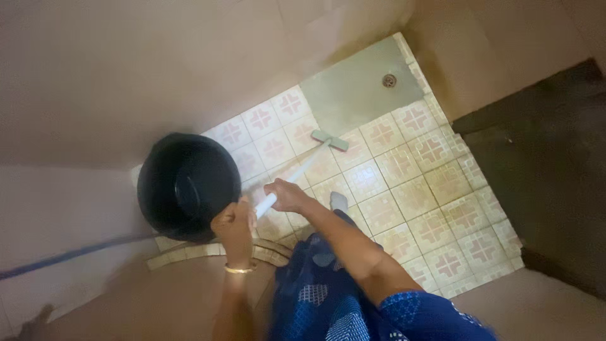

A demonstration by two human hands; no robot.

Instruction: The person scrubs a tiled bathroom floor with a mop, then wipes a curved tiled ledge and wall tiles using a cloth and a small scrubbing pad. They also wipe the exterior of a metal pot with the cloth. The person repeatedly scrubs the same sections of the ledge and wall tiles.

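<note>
Just left of the black bucket [188, 186] a blue hose [69, 254] runs along the wall's foot. The left hand [234, 226], touching the bucket's right rim, is curled tight around the near end of the white mop handle [291, 179]. Further right of the bucket, the right hand [287, 194] wraps the handle higher up, fingers closed over it. The handle slants away from the bucket to the grey mop head [329, 140], flat on the patterned floor tiles [413, 202]. Well beyond the bucket, a round drain [389, 80] sits in bare cement.
</note>
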